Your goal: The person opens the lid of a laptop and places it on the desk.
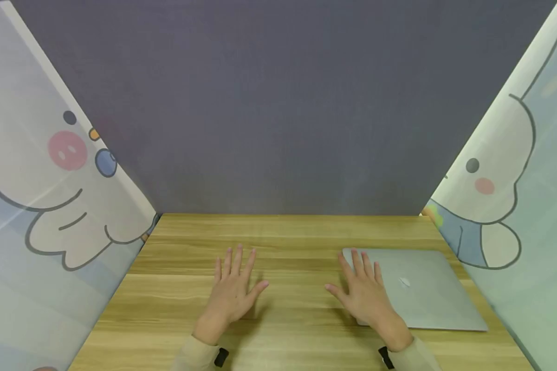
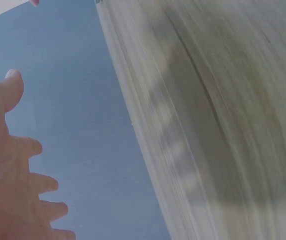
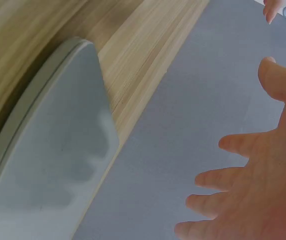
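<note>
A closed silver laptop (image 1: 427,293) with a pale logo on its lid lies on the right part of the wooden table (image 1: 297,340). My right hand (image 1: 364,293) hovers over the laptop's left edge, fingers spread and palm down. In the right wrist view, its shadow falls on the laptop lid (image 3: 48,150), with a gap below the hand (image 3: 263,165). My left hand (image 1: 229,293) is held above bare wood left of centre, fingers spread too. The left wrist view shows this hand (image 2: 13,165) apart from the tabletop (image 2: 223,125), casting a shadow there. Neither hand holds anything.
A dark grey panel (image 1: 278,103) rises at the table's far edge. Curtains with cartoon prints hang along both sides, the left curtain (image 1: 42,170) and the right curtain (image 1: 501,206). Black bands (image 1: 220,357) show at both sleeve cuffs.
</note>
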`<state>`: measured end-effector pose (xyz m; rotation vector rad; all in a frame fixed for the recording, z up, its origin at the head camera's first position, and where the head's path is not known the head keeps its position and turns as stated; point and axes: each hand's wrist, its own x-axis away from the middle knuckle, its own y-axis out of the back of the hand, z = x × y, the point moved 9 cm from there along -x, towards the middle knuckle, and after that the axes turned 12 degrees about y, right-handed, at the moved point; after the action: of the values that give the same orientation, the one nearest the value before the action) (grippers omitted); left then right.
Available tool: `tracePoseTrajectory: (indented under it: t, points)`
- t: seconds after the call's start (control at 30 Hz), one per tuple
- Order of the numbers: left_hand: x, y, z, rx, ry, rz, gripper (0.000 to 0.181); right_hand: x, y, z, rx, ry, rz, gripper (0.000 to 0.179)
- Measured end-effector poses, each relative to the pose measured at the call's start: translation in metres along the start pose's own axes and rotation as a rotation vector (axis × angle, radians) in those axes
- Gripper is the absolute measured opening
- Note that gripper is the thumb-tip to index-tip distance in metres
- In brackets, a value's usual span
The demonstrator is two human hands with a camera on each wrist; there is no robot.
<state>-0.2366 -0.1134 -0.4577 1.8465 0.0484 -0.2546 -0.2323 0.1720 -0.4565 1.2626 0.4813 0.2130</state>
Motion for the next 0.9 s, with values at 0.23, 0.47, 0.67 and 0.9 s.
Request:
tracePoseTrajectory:
  t: [0.23,0.47,0.67,0.9]
  points:
    - [-0.003,-0.007,-0.012,0.050,-0.027,0.021,0.077,0.002,0.005,-0.011,-0.028,0.002,-0.010,0.083]
    - [-0.007,-0.011,-0.023,0.169,0.004,0.077,0.073,0.007,0.015,-0.031,-0.073,-0.018,-0.011,0.081]
    - [-0.011,-0.012,-0.030,0.206,0.008,0.071,0.072,0.013,0.032,-0.050,-0.101,-0.060,0.009,0.078]
    - [-0.011,-0.012,-0.039,0.269,-0.014,0.079,0.071,0.021,0.044,-0.067,-0.111,-0.089,0.029,0.078]
